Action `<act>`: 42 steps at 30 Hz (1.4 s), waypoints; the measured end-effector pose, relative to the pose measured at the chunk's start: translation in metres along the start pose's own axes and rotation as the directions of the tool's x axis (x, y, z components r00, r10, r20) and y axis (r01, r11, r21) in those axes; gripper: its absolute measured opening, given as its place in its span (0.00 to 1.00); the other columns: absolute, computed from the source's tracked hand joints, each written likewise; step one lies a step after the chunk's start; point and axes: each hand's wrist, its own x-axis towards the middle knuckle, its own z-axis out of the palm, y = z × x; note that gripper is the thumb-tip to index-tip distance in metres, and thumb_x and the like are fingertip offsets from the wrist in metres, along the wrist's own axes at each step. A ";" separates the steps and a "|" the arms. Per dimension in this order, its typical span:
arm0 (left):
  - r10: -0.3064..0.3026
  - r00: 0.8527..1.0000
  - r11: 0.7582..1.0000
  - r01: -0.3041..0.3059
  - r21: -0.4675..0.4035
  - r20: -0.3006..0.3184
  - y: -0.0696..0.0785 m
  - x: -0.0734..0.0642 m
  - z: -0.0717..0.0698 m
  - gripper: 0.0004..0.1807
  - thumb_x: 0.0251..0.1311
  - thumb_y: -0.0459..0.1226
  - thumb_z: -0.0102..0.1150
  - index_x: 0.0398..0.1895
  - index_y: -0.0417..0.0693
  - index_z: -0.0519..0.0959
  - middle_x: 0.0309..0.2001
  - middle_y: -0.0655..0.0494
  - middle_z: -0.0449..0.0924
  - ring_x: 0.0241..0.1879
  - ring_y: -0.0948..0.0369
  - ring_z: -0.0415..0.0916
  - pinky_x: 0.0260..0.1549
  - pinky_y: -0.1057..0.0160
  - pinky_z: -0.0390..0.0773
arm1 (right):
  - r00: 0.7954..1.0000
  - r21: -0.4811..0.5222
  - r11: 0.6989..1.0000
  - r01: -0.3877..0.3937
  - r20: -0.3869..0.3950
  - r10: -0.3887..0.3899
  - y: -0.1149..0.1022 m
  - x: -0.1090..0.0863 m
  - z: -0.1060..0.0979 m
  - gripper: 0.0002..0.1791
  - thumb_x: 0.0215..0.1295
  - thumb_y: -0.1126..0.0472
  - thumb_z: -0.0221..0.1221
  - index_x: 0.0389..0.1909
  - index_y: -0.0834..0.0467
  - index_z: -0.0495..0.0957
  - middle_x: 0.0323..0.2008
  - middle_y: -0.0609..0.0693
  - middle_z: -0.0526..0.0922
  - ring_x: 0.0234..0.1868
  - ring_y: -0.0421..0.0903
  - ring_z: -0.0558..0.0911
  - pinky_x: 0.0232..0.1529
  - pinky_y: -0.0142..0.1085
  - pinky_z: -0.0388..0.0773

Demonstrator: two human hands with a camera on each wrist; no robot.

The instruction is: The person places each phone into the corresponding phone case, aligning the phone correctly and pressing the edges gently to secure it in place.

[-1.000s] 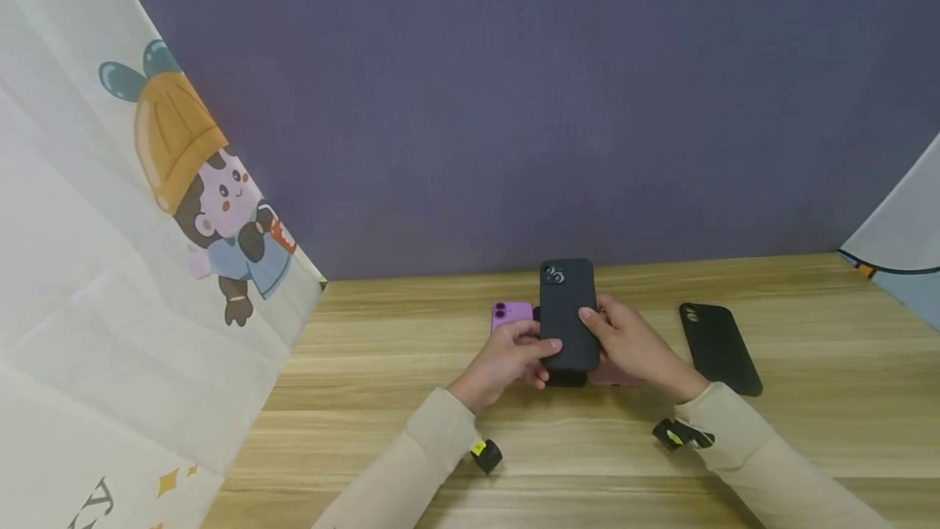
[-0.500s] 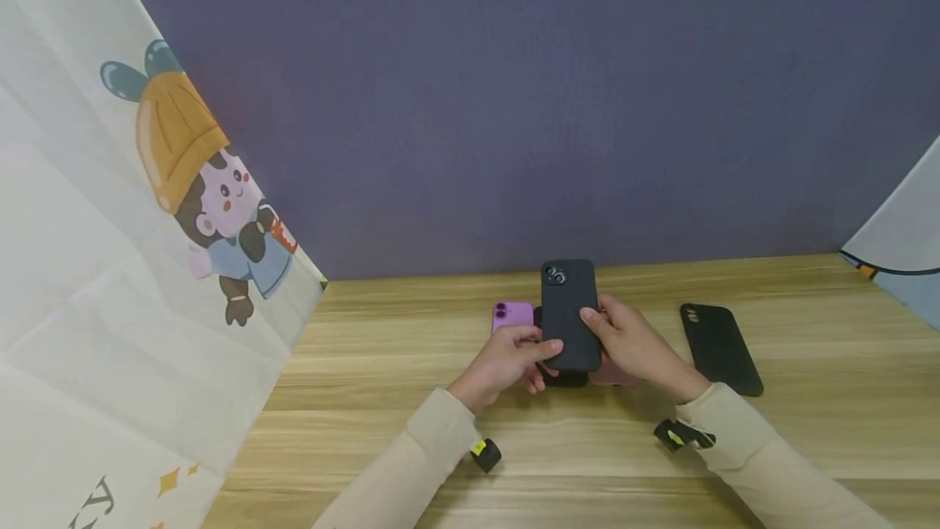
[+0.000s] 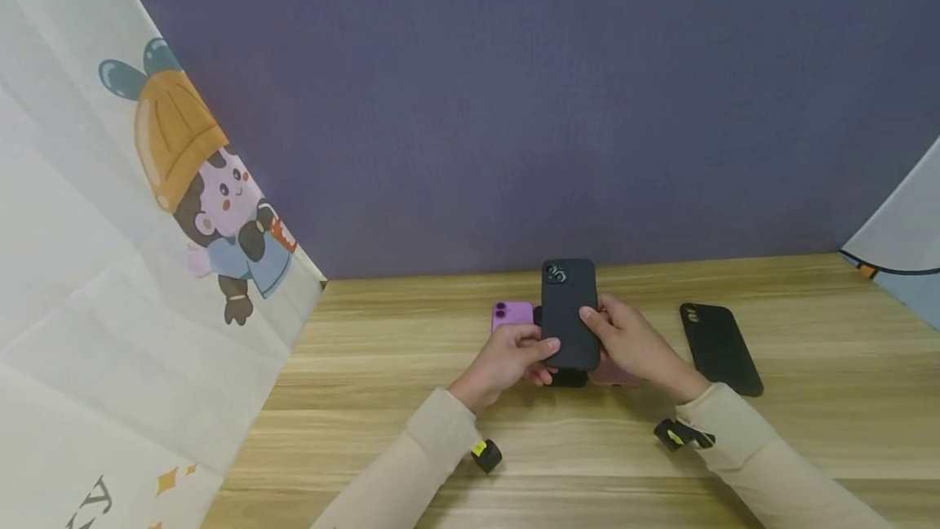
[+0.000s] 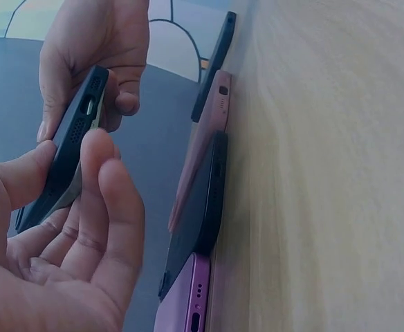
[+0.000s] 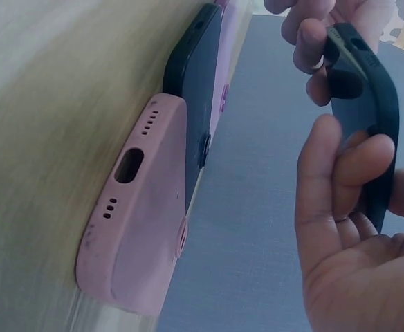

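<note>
A phone in a matte black case [image 3: 569,300] is held above the table, its back and camera lenses toward the head view. At its lower left edge my left hand [image 3: 510,359] grips it, thumb on the back. My right hand [image 3: 630,341] holds the right edge, its thumb pressed on the back too. The left wrist view shows the bottom end of the black case [image 4: 77,138] with a port opening and speaker holes. From the right wrist, the glossy front of the phone [image 5: 351,107] shows, with fingers curled behind it.
Below the hands a purple phone [image 3: 512,313], a black phone [image 4: 196,214] and a pink-cased phone [image 5: 143,221] lie side by side on the wooden table [image 3: 382,398]. Farther right lies a black phone case [image 3: 721,349]. A dark blue panel [image 3: 514,104] stands behind.
The phone and both hands stay almost in place. The lower fingers of my left hand shift slightly beneath the phone.
</note>
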 end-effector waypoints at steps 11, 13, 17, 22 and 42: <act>-0.007 1.000 1.000 0.007 0.000 -0.001 0.002 -0.001 0.001 0.14 0.72 0.39 0.60 0.46 0.35 0.81 0.26 0.53 0.83 0.23 0.63 0.82 0.27 0.68 0.83 | 1.000 -0.011 1.000 -0.001 0.003 0.001 0.001 0.000 0.000 0.23 0.82 0.51 0.49 0.55 0.69 0.71 0.24 0.53 0.78 0.20 0.50 0.78 0.20 0.36 0.74; -0.011 1.000 1.000 0.011 -0.002 -0.004 0.001 -0.001 0.001 0.13 0.72 0.39 0.59 0.47 0.35 0.81 0.26 0.54 0.83 0.23 0.63 0.82 0.27 0.68 0.83 | 1.000 -0.007 1.000 0.003 0.001 -0.003 0.001 0.000 0.001 0.22 0.81 0.51 0.49 0.55 0.69 0.71 0.24 0.53 0.78 0.20 0.50 0.78 0.20 0.36 0.74; -0.008 1.000 1.000 0.008 -0.009 -0.006 0.000 -0.001 0.001 0.13 0.73 0.38 0.58 0.48 0.34 0.81 0.27 0.55 0.83 0.22 0.64 0.82 0.26 0.69 0.82 | 1.000 0.004 1.000 0.010 -0.004 -0.010 0.001 -0.001 0.001 0.22 0.81 0.52 0.50 0.55 0.70 0.71 0.23 0.52 0.77 0.20 0.49 0.77 0.20 0.35 0.74; -0.005 1.000 1.000 0.005 -0.013 -0.005 -0.001 -0.001 0.001 0.14 0.73 0.38 0.58 0.50 0.34 0.81 0.27 0.55 0.83 0.22 0.64 0.81 0.26 0.69 0.82 | 1.000 0.001 1.000 0.017 -0.001 -0.017 0.002 -0.001 0.002 0.22 0.81 0.52 0.49 0.56 0.70 0.71 0.22 0.52 0.77 0.19 0.50 0.77 0.19 0.35 0.73; 0.034 0.999 0.999 -0.034 -0.017 -0.009 0.002 -0.002 0.002 0.12 0.74 0.36 0.56 0.47 0.33 0.80 0.25 0.55 0.83 0.20 0.64 0.80 0.24 0.70 0.81 | 1.000 0.005 1.000 -0.003 0.016 0.002 0.002 0.001 0.000 0.23 0.82 0.51 0.48 0.57 0.69 0.70 0.21 0.52 0.77 0.19 0.51 0.77 0.20 0.36 0.75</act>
